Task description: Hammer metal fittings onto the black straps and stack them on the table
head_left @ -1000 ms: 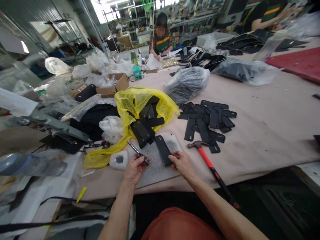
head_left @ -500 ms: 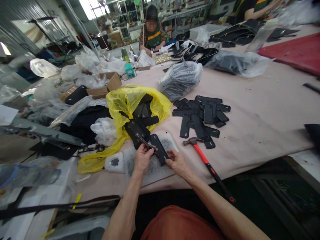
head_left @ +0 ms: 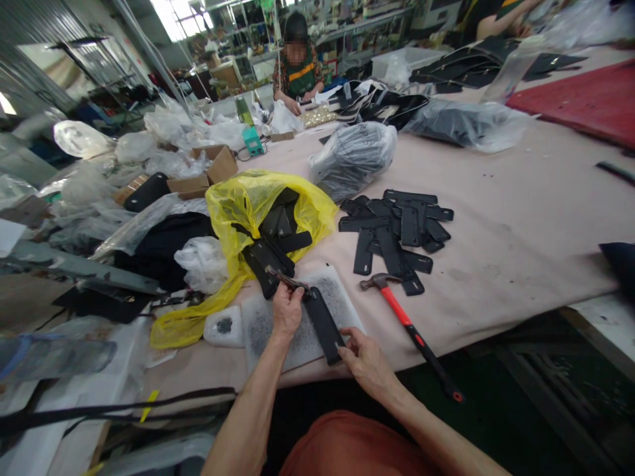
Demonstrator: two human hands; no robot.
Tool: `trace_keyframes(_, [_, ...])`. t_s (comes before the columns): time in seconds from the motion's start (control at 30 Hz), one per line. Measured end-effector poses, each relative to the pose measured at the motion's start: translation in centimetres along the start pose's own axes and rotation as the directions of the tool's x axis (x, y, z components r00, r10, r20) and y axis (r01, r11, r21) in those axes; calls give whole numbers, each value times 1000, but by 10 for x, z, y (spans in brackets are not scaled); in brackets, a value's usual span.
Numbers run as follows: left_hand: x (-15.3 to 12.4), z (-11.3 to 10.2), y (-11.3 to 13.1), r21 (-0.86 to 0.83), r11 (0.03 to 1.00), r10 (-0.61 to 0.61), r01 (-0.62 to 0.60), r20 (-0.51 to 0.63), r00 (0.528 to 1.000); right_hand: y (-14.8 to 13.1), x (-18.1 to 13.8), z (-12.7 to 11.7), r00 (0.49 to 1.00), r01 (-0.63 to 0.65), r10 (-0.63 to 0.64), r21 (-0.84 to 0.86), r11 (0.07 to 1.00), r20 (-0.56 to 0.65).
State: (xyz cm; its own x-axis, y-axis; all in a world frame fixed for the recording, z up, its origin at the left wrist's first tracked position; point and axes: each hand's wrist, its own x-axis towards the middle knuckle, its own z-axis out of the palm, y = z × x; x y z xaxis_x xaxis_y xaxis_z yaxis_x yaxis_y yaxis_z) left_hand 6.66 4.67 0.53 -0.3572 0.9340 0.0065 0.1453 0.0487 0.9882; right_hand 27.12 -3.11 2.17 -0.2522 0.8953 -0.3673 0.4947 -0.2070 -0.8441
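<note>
My left hand (head_left: 287, 309) is closed round a thin metal punch tool (head_left: 286, 280), its tip at the top end of a flat black strap piece (head_left: 323, 323). This piece lies on a white, black-speckled cutting pad (head_left: 342, 297) at the table's near edge. My right hand (head_left: 366, 361) pinches the piece's lower end against the pad. A red-handled hammer (head_left: 407, 324) lies just right of the pad, untouched.
A yellow plastic bag (head_left: 248, 198) with black pieces lies behind the pad. Several finished black strap pieces (head_left: 397, 228) are piled to the right. A small white block (head_left: 224, 326) sits left. Clear bags, cardboard boxes and black goods crowd the left; a person works at the far end.
My left hand has carried the punch tool from the pad's left up to the strap's top end. My right hand has slid down toward the near edge with the strap's lower end.
</note>
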Motion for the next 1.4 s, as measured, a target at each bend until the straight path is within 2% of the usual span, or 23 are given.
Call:
trace_keyframes(0.13, [-3,2,-5,142,986,77,-83,43,996,-4,-4,-5,999,39,-44,-246,968,-11])
trace_keyframes(0.23, [-7,2,-5,169,976,123,-138,95,988,-13,3,-11,986,108,-149,-419,901,-68])
trace_keyframes(0.37, [-11,2,-5,210,960,160,-183,119,980,-27,24,-16,936,249,-343,-530,811,-85])
trace_keyframes(0.5, [-13,2,-3,183,966,159,-184,138,977,-28,44,-7,889,360,-457,-617,700,0])
trace_keyframes(0.67, [-10,1,-1,174,972,136,-157,124,983,-12,52,18,860,402,-509,-658,636,34])
trace_keyframes(0.83, [-2,1,0,172,976,119,-132,83,989,-14,57,36,845,399,-534,-651,645,-12])
trace_keyframes(0.93, [-1,0,-1,191,971,126,-141,91,988,-19,56,34,851,405,-525,-632,661,-5])
trace_keyframes(1.07, [-3,-3,-4,196,970,135,-147,72,988,-11,41,16,839,493,-526,-599,631,137])
trace_keyframes(1.2, [-4,-4,-7,190,971,134,-147,78,988,6,28,3,762,632,-556,-567,528,332])
trace_keyframes(1.3, [-3,-4,-7,193,970,134,-149,92,987,9,33,4,736,657,-572,-587,473,363])
trace_keyframes(1.4, [-1,-6,-5,207,966,141,-156,85,986,1,47,9,706,685,-596,-584,435,384])
